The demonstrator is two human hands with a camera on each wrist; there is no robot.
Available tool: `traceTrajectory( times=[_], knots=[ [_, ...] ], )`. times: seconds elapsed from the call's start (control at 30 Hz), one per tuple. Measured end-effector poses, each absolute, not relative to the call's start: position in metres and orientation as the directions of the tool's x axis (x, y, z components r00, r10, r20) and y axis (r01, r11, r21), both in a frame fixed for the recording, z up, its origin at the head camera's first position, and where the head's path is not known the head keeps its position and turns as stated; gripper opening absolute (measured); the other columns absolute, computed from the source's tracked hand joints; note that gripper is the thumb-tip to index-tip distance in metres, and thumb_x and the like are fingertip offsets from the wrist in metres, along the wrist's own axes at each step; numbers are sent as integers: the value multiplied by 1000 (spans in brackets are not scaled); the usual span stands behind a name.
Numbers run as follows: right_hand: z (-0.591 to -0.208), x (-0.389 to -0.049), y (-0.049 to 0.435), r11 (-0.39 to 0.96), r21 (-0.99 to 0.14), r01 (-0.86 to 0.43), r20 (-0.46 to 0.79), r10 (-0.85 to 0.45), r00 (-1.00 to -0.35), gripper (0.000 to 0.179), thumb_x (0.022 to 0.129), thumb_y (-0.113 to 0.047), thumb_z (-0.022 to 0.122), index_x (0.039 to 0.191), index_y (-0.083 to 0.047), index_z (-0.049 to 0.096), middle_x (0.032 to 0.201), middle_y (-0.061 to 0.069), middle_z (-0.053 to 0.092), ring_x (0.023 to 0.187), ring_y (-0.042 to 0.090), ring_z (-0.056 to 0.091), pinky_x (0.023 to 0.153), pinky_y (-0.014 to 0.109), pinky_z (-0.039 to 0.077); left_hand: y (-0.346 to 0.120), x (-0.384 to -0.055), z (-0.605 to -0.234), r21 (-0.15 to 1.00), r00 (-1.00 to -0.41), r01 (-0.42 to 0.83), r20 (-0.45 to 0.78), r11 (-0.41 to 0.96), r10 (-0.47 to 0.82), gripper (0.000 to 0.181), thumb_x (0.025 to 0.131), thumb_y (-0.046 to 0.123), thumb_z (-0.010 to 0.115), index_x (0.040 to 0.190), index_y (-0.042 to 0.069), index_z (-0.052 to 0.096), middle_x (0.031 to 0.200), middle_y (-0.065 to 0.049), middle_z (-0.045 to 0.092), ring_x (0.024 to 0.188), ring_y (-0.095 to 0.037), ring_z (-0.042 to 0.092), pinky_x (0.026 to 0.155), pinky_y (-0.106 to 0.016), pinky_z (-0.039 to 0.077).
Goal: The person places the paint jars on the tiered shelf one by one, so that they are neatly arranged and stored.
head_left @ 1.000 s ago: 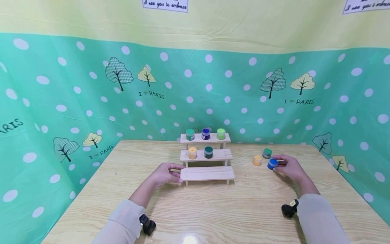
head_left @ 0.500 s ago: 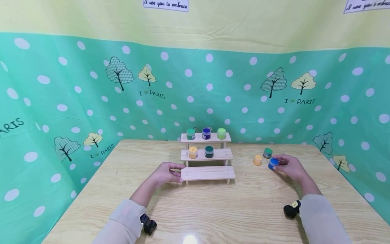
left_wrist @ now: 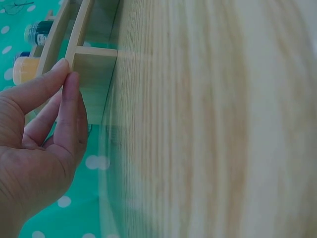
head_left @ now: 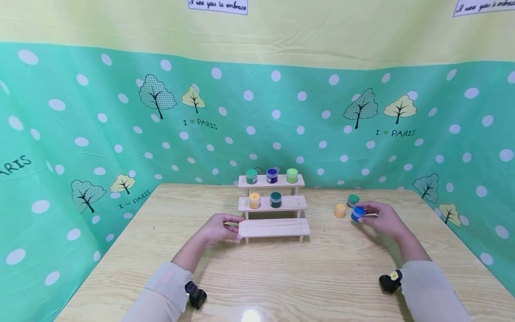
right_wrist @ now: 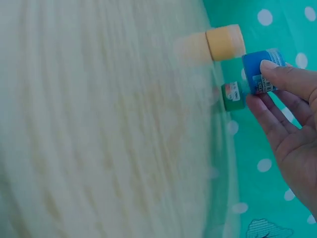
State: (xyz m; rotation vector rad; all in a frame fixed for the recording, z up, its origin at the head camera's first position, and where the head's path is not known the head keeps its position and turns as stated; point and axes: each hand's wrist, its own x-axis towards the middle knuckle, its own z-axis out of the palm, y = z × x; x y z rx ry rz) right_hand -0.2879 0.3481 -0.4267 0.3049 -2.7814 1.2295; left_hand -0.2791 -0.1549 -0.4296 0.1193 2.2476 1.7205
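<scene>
My right hand (head_left: 382, 218) holds a small blue paint jar (head_left: 357, 213) between thumb and fingers. In the right wrist view the blue jar (right_wrist: 262, 69) is off the table, with a label on its side. Close by on the table stand an orange jar (head_left: 339, 210) and a green jar (head_left: 352, 201). My left hand (head_left: 219, 230) pinches the left end of the lowest step of a three-tier wooden stand (head_left: 274, 228). In the left wrist view, thumb and fingertips (left_wrist: 60, 64) meet at the board's edge.
On the stand's top step are a green jar (head_left: 251, 176), a dark blue jar (head_left: 272, 175) and a light green jar (head_left: 292, 175). The middle step bears a yellow-orange jar (head_left: 254, 201) and a dark green jar (head_left: 275, 200). A polka-dot cloth (head_left: 225, 103) hangs behind the table.
The blue jar has risen slightly off the table and shifted a little left with my right hand. My left hand has stayed on the stand.
</scene>
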Motion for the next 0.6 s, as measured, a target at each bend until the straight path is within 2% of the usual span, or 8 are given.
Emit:
traceTrajectory(
  times=[0.6],
  knots=[
    [-404,-279,324,571,-764,-299,190,-243,-951,44,86,0,71,128,5,59,114,24,61,105,41,61,80,28,57,-155,-277,-427,951,-949,-120,-194,285,248,57,70,-14,79,124,0,64,114,-13,65,87,-20,64,74,-32,59]
  ],
)
